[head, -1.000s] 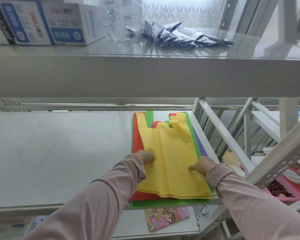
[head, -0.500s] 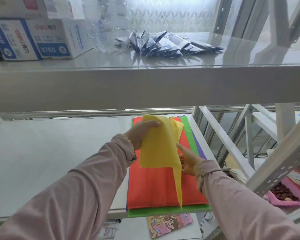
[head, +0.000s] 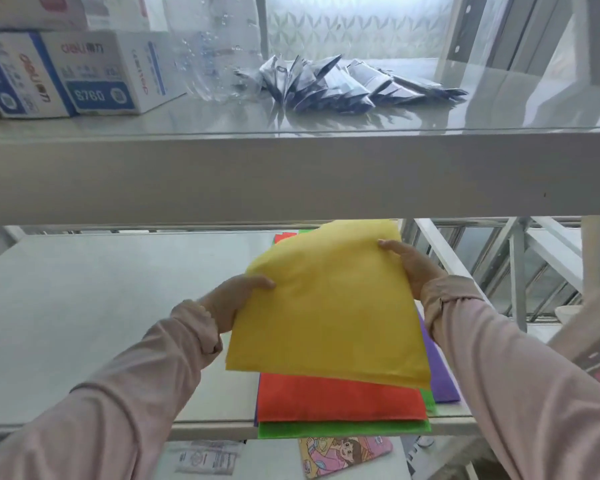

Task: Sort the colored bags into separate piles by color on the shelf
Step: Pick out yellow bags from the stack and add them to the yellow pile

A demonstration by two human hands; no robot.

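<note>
A yellow bag (head: 329, 306) is folded into a flat square and held in the air above the pile. My left hand (head: 232, 299) grips its left edge and my right hand (head: 413, 265) grips its far right corner. Beneath it on the middle shelf (head: 101, 323) lies the stack: a red bag (head: 336, 400) on top, a green bag (head: 343, 429) sticking out at the front edge, and a purple bag (head: 442, 379) showing on the right. The back of the stack is hidden by the yellow bag.
The upper shelf (head: 291, 174) runs across just above my hands, carrying white boxes (head: 84, 74), a clear bottle (head: 215, 64) and several silver packets (head: 343, 84). A metal frame (head: 520, 271) stands at the right. A cartoon-printed item (head: 343, 452) lies on the shelf below.
The yellow bag was lifted off the stack, uncovering the red one, and folded; both hands now hold it flat higher up, and the view has tilted upward.
</note>
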